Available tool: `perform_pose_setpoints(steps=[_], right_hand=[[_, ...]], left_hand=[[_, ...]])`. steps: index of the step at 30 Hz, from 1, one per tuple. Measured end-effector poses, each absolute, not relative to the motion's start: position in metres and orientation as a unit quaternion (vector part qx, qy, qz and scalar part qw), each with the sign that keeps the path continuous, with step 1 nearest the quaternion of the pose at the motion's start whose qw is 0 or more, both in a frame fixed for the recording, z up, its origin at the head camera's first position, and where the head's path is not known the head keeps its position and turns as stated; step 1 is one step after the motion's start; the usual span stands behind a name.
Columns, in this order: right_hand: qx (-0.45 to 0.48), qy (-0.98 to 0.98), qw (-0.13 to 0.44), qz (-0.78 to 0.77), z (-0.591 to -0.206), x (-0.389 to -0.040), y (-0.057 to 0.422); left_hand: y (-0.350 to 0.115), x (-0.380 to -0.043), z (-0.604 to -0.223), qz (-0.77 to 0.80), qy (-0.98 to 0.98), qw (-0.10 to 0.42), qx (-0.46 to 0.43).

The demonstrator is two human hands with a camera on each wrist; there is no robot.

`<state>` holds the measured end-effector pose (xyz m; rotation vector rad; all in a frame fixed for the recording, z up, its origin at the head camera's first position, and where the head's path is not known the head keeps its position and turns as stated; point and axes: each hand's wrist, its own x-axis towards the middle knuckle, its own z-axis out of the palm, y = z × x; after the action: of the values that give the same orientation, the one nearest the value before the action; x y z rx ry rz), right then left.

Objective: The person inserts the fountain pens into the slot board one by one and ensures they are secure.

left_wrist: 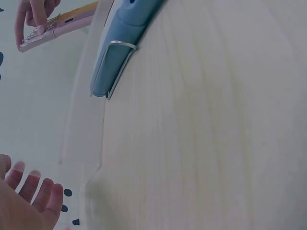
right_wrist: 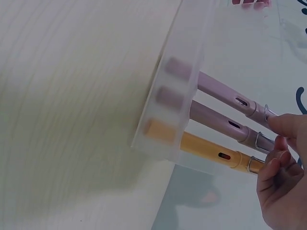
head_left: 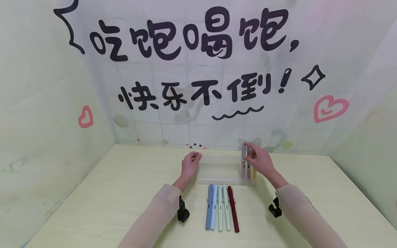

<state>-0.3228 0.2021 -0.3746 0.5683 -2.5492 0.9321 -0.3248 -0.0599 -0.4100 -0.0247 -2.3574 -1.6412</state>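
Note:
A translucent pen stand [head_left: 217, 171] stands on the table. My left hand [head_left: 190, 164] grips its upper left corner, the fingertips showing pale through the plastic in the left wrist view. At the stand's right end my right hand [head_left: 261, 160] pinches the capped top of a light mauve pen [right_wrist: 225, 94], thumb against its clip. That pen is upright, its lower end behind the stand's front lip. Beside it in the stand are a darker mauve pen [right_wrist: 216, 120] and a yellow pen [right_wrist: 206, 147], both close to my right fingers.
In front of the stand lies a row of pens: a blue pen [head_left: 209, 206], a light blue pen [head_left: 214, 208], two pale green pens [head_left: 220, 208] and a dark red pen [head_left: 233, 210]. A printed backdrop [head_left: 192, 134] rises behind the table.

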Motion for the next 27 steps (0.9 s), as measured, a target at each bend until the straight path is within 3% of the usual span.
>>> perform_pose_setpoints(steps=[27], right_hand=[[0.19,-0.918,0.158,0.309,-0.3701,-0.3246,0.201]], left_hand=[[-0.0603,-0.3255,-0.4112,-0.568,-0.813,0.131,-0.004]])
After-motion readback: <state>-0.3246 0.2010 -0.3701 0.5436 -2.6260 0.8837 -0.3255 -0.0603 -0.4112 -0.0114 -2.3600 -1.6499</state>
